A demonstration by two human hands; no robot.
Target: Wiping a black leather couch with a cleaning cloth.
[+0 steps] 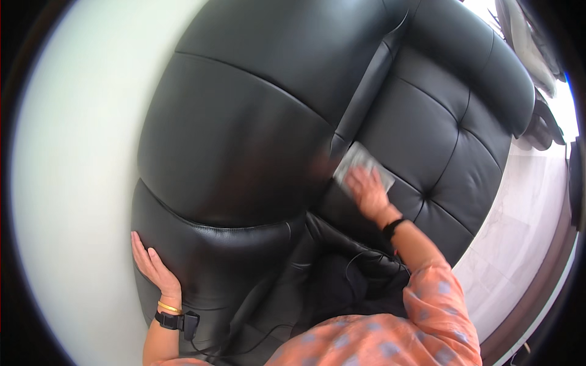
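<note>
A folded grey cloth (359, 158) lies under my right hand (365, 190), pressed against the black leather seat cushion (412, 123) where it meets the sofa's backrest (242, 137). Motion blurs the fingers of this hand. My left hand (155, 270) rests flat on the outer edge of the backrest, near the white wall, and holds nothing. Its fingers are spread a little, with the thumb apart. Tufted buttons and seams mark the seat cushion.
A pale wall (82, 174) runs along the left behind the backrest. The padded armrest (485, 59) closes the far end. Light floor tiles (517, 192) lie to the right. A black cable (270, 331) trails near my left wrist.
</note>
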